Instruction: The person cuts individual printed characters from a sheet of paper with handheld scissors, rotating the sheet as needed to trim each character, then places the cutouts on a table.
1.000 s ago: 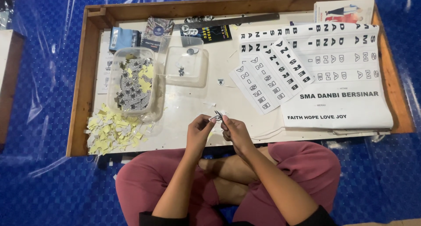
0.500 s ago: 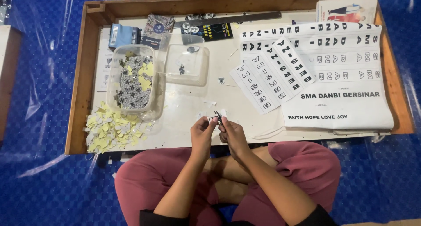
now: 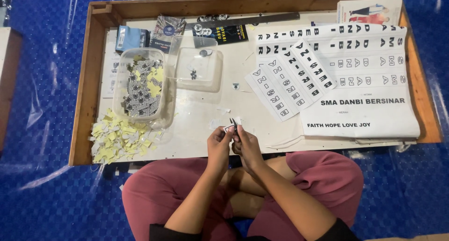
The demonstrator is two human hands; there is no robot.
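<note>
Left hand (image 3: 219, 142) pinching small paper piece (image 3: 229, 128); right hand (image 3: 246, 145) closed on, apparently, small scissors (image 3: 234, 124), over low wooden table (image 3: 86, 96).

tub (image 3: 138, 86) left on tray (image 3: 84, 105) | scraps (image 3: 117, 138) before it | sheets (image 3: 365, 82) right
</note>
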